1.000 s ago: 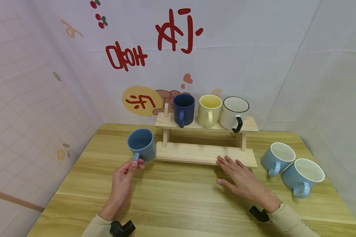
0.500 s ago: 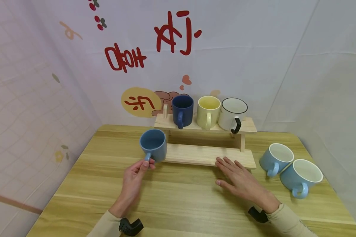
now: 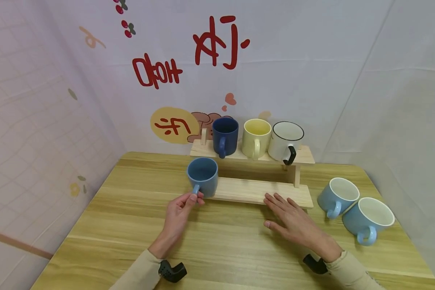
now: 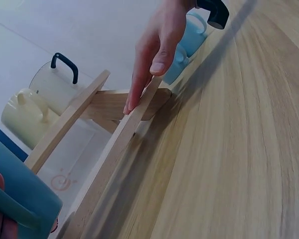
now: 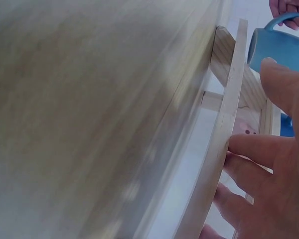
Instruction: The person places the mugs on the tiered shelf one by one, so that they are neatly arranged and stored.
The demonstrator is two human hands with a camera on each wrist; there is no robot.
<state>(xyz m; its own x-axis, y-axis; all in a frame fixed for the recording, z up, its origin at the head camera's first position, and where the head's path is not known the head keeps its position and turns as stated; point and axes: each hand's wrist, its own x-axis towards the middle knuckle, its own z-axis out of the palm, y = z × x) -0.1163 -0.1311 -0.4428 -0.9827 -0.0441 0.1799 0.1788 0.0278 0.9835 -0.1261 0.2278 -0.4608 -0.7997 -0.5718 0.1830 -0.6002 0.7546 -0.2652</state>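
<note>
My left hand (image 3: pixel 179 213) pinches the handle of a medium-blue mug (image 3: pixel 207 183), held upright at the left end of the lower shelf (image 3: pixel 253 191) of a small two-tier wooden rack. Whether the mug's base touches that shelf I cannot tell, though the right wrist view has the mug (image 5: pixel 279 52) close to the board. My right hand (image 3: pixel 297 223) rests its extended fingertips on the right part of the lower shelf's front edge. On the upper shelf stand a dark blue mug (image 3: pixel 225 137), a yellow mug (image 3: pixel 256 139) and a white mug (image 3: pixel 285 141) with black rim and handle.
Two light blue mugs with white insides, one nearer the rack (image 3: pixel 338 197) and one farther right (image 3: pixel 368 219), stand on the wooden table (image 3: pixel 224 245). A printed cloth wall (image 3: pixel 311 80) closes off the back and sides.
My left hand has carried the medium-blue mug rightward, from beside the rack to over the lower shelf's left end. My right hand has stayed in place on the shelf edge.
</note>
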